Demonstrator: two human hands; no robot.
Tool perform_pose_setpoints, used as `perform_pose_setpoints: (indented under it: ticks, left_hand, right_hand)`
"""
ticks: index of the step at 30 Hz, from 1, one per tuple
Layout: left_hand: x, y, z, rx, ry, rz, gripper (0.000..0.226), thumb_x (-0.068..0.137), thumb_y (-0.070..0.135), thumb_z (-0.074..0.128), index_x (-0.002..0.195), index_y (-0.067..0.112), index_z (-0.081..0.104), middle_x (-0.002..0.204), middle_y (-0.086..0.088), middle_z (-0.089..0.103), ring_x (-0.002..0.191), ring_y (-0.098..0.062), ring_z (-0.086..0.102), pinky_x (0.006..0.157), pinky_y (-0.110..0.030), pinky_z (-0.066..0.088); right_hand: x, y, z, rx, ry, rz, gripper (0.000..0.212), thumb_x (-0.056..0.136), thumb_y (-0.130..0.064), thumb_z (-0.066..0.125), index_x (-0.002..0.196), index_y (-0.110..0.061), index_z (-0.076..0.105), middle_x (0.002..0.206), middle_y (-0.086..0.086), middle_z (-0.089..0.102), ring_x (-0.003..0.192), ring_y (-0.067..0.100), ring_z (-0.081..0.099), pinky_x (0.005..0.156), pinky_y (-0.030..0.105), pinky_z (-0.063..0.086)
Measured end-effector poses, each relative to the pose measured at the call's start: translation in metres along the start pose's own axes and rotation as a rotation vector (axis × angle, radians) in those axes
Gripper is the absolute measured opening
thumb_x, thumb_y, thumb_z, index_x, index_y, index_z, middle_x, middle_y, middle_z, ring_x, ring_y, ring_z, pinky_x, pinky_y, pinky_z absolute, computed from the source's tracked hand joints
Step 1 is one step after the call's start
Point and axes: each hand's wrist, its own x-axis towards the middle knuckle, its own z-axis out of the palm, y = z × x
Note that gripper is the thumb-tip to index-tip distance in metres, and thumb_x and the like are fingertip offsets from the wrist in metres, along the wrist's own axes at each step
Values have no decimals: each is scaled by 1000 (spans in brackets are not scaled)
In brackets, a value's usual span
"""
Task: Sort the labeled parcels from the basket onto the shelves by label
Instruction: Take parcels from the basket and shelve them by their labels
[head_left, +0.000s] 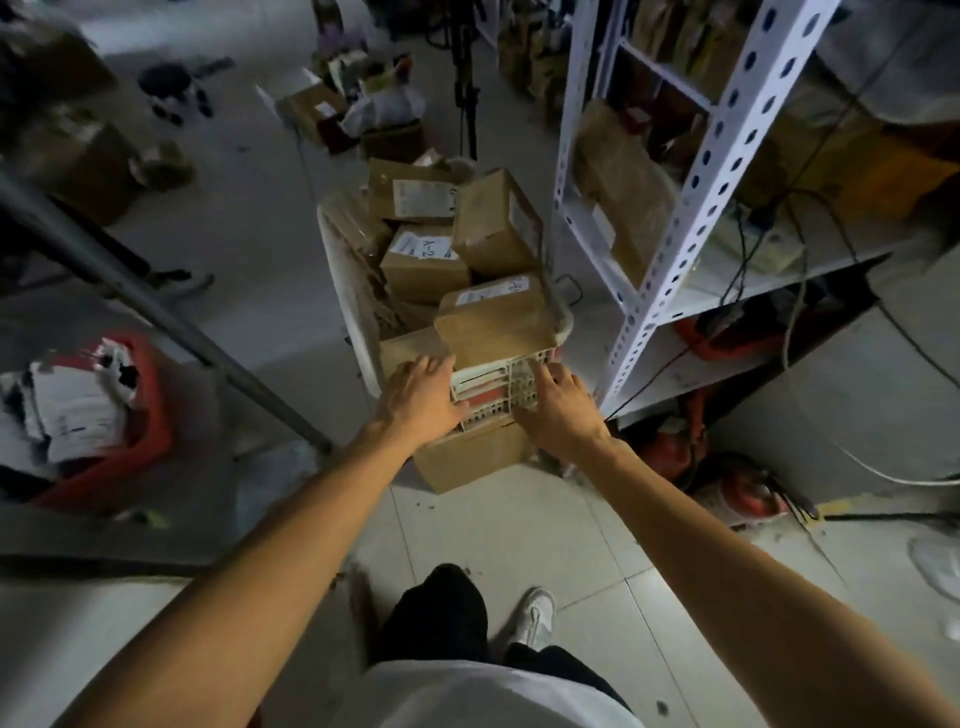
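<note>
Reaching forward, both arms stretch toward 12 o'clock: the left hand (422, 395) and right hand (558, 402) lie on the near end of the white basket (501, 387), fingers spread apart and clamped on nothing. Brown labeled parcels (496, 317) fill the basket — one cardboard box (467, 460) sits under its near end. At 2 o'clock stand the white shelves (691, 208).

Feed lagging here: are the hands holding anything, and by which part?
No parcel. Both the left hand and right hand rest on the basket at its near end wall; a firm grip cannot be told.
</note>
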Motion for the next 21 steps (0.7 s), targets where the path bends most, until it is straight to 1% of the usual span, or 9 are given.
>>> perform_pose_setpoints:
  ticks: [3, 6, 12, 14, 15, 16, 17, 19, 21]
  left_hand:
    - [16, -8, 0, -55, 0, -41, 66, 93, 37, 62, 148, 14, 36, 146, -11, 47, 134, -30, 40, 108, -38, 33]
    - [41, -20, 1, -102, -22, -86, 71, 93, 39, 62, 152, 16, 31, 153, -12, 38, 141, -33, 33, 113, -42, 30]
    - [119, -45, -1, -159, -107, -64, 77, 94, 43, 59, 156, 18, 22, 159, -15, 27, 147, -33, 26, 116, -45, 26]
    - [146, -50, -2, -173, -163, -78, 78, 94, 45, 59, 157, 21, 19, 160, -16, 24, 147, -36, 24, 115, -49, 28]
    - [158, -51, -2, -174, -182, -78, 77, 94, 46, 59, 156, 22, 20, 159, -16, 24, 146, -38, 25, 112, -52, 32]
    - [170, -52, -2, -175, -198, -73, 76, 93, 46, 60, 155, 22, 22, 157, -17, 27, 144, -39, 28, 110, -53, 35]
    - [181, -53, -1, -178, -214, -68, 76, 92, 47, 62, 154, 22, 24, 155, -19, 29, 142, -40, 30, 108, -53, 37]
    - [197, -53, 2, -197, -243, -51, 77, 90, 48, 64, 152, 21, 27, 151, -21, 33, 139, -42, 34, 108, -53, 39]
    - [208, -53, 9, -232, -268, -29, 79, 87, 47, 68, 151, 22, 28, 150, -19, 33, 136, -41, 39, 109, -52, 41]
  right_hand:
    - [27, 3, -5, 24, -4, 17, 67, 91, -36, 65, 146, -19, 32, 148, 17, 38, 131, 39, 41, 106, 55, 42]
    - [57, 8, -11, 46, 13, 63, 66, 92, -32, 65, 147, -14, 33, 148, 17, 38, 128, 40, 41, 104, 49, 41]
    - [119, 7, -13, 78, 3, 149, 68, 94, -31, 63, 151, -16, 30, 147, 17, 41, 128, 39, 42, 103, 46, 42]
    - [136, 7, -14, 131, 21, 180, 70, 93, -27, 64, 153, -17, 28, 141, 18, 46, 118, 36, 50, 94, 39, 51]
    - [145, 8, -14, 163, 31, 179, 70, 92, -23, 65, 153, -17, 29, 137, 18, 50, 108, 31, 55, 82, 29, 53]
    - [153, 9, -14, 191, 40, 185, 69, 91, -20, 65, 151, -17, 32, 131, 16, 54, 98, 24, 55, 71, 20, 49]
    - [162, 10, -14, 218, 51, 204, 68, 90, -18, 66, 150, -16, 33, 127, 13, 56, 93, 19, 53, 66, 18, 43]
    - [175, 14, -12, 249, 73, 237, 68, 90, -18, 65, 149, -16, 33, 125, 10, 56, 94, 18, 52, 69, 22, 41]
    - [187, 20, -7, 263, 79, 237, 68, 91, -23, 64, 151, -20, 30, 133, 11, 53, 109, 24, 56, 84, 26, 46]
